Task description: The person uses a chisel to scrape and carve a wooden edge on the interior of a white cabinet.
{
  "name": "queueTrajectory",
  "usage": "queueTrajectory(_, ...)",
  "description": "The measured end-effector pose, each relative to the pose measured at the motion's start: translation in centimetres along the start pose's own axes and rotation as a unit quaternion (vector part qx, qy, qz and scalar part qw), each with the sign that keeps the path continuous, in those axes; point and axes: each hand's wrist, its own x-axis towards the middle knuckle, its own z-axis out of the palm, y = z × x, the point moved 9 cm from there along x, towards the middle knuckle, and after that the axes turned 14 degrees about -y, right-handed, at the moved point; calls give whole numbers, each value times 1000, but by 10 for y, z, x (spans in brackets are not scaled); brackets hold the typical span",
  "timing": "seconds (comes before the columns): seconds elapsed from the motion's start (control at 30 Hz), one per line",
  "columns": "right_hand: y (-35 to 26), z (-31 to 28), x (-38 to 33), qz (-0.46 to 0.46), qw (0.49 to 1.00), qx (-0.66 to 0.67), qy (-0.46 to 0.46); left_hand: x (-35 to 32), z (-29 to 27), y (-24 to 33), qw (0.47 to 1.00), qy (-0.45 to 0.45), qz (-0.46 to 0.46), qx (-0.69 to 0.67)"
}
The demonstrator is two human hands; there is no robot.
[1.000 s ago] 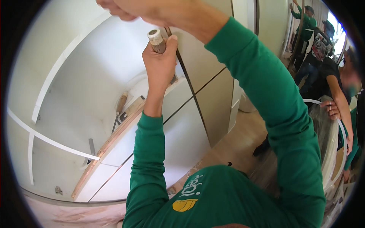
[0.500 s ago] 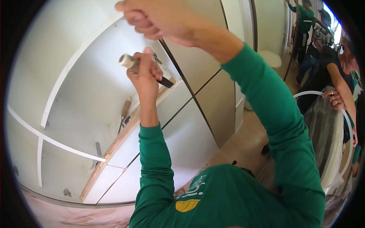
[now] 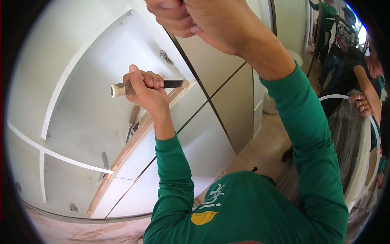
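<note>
My left hand point(image 3: 147, 90) grips a chisel point(image 3: 126, 88) by its worn wooden handle, held level, with the dark blade pointing right at the raw wooden edge of a cabinet panel point(image 3: 142, 130). My right hand point(image 3: 203, 20) is raised at the top of the view, fingers curled against the upper edge of the cabinet front; what it holds is cut off by the frame. Both arms wear green sleeves. A metal hinge plate point(image 3: 164, 56) sits on the white inner wall just above the chisel.
The white cabinet interior point(image 3: 81, 114) has shelves at the left. A second wooden-handled tool point(image 3: 133, 118) lies on the shelf below my left hand. Beige cabinet doors point(image 3: 231, 93) stand to the right. Another person point(image 3: 361, 93) stands at the far right beside a plastic-wrapped object point(image 3: 357, 150).
My left hand has come down and turned the chisel from upright to level, with its blade now at the panel's edge. My right hand stays raised at the top.
</note>
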Motion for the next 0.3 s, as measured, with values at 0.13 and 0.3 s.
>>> queueTrajectory(0.13,-16,8,2,-128,916,-378,50,-7,10,-4,1000,-1,-13,25)
queueTrajectory(0.3,-5,6,1,-168,915,-366,-13,-8,9,-8,999,-1,-15,46)
